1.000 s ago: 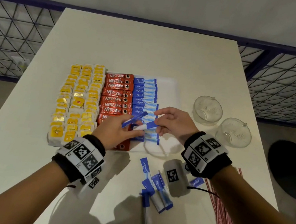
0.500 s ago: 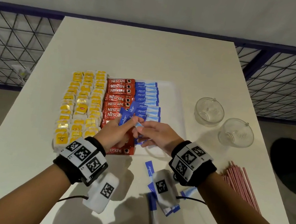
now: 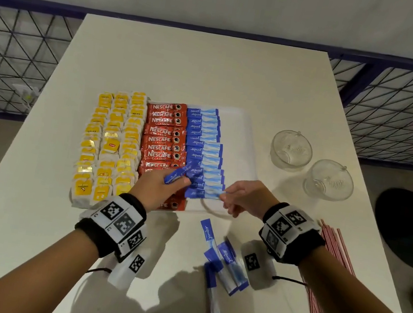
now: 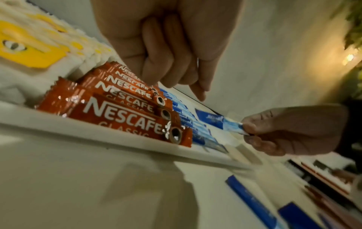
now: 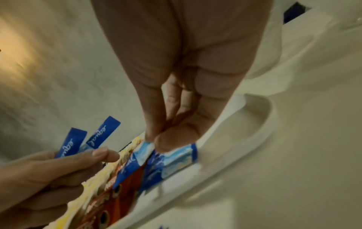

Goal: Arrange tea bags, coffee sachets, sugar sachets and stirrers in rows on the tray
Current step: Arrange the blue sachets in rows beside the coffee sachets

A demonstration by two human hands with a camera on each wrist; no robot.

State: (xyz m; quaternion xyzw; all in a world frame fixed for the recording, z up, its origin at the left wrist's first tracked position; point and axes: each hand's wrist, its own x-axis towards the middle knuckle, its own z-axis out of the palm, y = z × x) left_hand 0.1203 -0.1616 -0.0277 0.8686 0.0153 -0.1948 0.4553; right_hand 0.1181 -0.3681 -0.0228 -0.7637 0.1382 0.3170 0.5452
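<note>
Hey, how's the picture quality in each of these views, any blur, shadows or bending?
Head view: sharp, table edges flare outward, arm shadows fall near. Left wrist view: Nescafe sachets readable, foreground streaked. Right wrist view: dim, right hand close, motion-smeared.

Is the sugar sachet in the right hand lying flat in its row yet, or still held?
Still held. The right hand pinches the sugar sachet by its pale end; its blue end sits at the tray's near row.
</note>
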